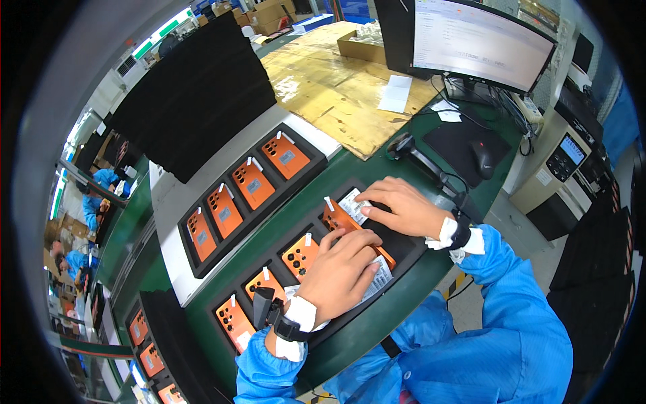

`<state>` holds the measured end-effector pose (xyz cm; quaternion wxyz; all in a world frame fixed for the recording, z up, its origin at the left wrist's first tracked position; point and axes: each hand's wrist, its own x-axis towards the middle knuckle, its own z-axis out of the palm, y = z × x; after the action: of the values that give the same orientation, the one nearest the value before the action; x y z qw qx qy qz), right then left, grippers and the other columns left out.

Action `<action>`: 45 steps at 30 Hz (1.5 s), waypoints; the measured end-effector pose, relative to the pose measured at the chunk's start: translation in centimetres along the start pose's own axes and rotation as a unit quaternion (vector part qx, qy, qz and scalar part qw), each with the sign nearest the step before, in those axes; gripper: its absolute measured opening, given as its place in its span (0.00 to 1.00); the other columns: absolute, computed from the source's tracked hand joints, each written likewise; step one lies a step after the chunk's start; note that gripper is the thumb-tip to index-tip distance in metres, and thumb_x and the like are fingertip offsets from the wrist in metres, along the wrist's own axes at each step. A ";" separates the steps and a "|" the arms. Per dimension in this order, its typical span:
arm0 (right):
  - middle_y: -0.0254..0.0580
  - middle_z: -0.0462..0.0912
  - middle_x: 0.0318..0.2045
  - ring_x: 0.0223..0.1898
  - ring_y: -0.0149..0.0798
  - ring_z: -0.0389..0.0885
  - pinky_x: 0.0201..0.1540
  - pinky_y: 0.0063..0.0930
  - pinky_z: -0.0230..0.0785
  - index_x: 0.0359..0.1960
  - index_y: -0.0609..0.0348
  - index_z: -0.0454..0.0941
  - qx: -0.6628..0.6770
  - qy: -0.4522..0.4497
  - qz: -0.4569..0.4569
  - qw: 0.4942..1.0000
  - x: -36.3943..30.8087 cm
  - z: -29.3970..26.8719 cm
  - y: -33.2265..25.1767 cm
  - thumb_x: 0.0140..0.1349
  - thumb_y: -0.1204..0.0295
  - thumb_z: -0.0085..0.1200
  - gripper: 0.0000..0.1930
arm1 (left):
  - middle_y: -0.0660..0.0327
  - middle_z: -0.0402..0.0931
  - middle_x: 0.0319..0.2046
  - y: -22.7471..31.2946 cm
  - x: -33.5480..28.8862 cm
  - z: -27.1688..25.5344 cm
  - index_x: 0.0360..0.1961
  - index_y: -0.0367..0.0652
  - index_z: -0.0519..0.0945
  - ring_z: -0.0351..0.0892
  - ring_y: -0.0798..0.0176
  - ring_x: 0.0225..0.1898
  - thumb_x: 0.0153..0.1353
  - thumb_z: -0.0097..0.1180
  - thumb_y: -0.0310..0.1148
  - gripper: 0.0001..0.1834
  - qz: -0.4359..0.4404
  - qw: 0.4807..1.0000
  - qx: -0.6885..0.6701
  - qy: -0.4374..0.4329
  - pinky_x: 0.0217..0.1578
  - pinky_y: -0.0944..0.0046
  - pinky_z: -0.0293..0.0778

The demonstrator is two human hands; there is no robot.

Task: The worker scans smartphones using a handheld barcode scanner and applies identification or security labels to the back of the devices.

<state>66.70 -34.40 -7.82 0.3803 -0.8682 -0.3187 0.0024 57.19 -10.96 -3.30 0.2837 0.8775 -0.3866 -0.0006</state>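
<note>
An orange phone (342, 217) stands tilted on its long edge in the near black foam tray (408, 250). My left hand (342, 273) is closed over it, with curled fingers along its side. My right hand (406, 210) rests at the tray's far right end, thumb and forefinger apart on a white printed label (353, 205). Beside my left fingers lies another white printed label (378, 277), partly covered. Further left in the same tray are more orange phones, one (300, 257) close to my left knuckles and another (234, 322) at the left end. White tabs stick up from them.
Behind is a second black tray (243, 225) with several orange phones. A handheld scanner (420, 158), a mouse (482, 159) and a monitor (481, 44) stand to the right, with loose cables. A label printer (565, 161) is at far right. More phones (151, 360) lie at lower left.
</note>
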 end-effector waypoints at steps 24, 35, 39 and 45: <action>0.43 0.79 0.25 0.23 0.33 0.78 0.28 0.33 0.70 0.35 0.67 0.81 0.143 -0.131 -0.057 0.979 -2.4 0.5 -7.0 0.70 0.66 0.67 0.14 | 0.54 0.83 0.20 -0.1 -5.4 -4.1 0.38 0.35 0.89 0.81 0.63 0.19 0.69 0.70 0.45 0.19 -0.240 0.965 -0.092 0.044 0.24 0.62 0.74; 0.46 0.89 0.34 0.38 0.52 0.89 0.44 0.43 0.79 0.41 0.59 0.86 0.074 -0.149 -0.118 0.979 0.1 2.1 -9.2 0.71 0.64 0.61 0.11 | 0.45 0.87 0.29 0.3 -7.3 -3.4 0.52 0.39 0.89 0.89 0.47 0.28 0.73 0.63 0.42 0.17 -0.280 0.958 -0.059 -0.026 0.33 0.53 0.82; 0.46 0.89 0.32 0.36 0.51 0.89 0.43 0.44 0.79 0.40 0.59 0.85 0.060 -0.163 -0.123 0.977 0.6 2.4 -9.7 0.71 0.66 0.59 0.10 | 0.44 0.86 0.28 0.4 -7.4 -3.6 0.51 0.39 0.89 0.89 0.46 0.28 0.72 0.63 0.41 0.17 -0.274 0.960 -0.058 -0.015 0.33 0.53 0.81; 0.48 0.88 0.30 0.35 0.53 0.88 0.42 0.45 0.78 0.38 0.60 0.85 0.045 -0.176 -0.069 0.981 0.6 2.7 -9.5 0.71 0.67 0.56 0.10 | 0.48 0.85 0.25 0.5 -7.6 -3.3 0.46 0.42 0.88 0.87 0.44 0.28 0.72 0.61 0.42 0.14 -0.280 0.959 -0.032 -0.005 0.32 0.49 0.80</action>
<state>61.26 -27.49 -3.30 0.3560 -0.8121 -0.4396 0.1432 52.22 -4.45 -1.97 0.2984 0.9410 -0.1264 -0.0973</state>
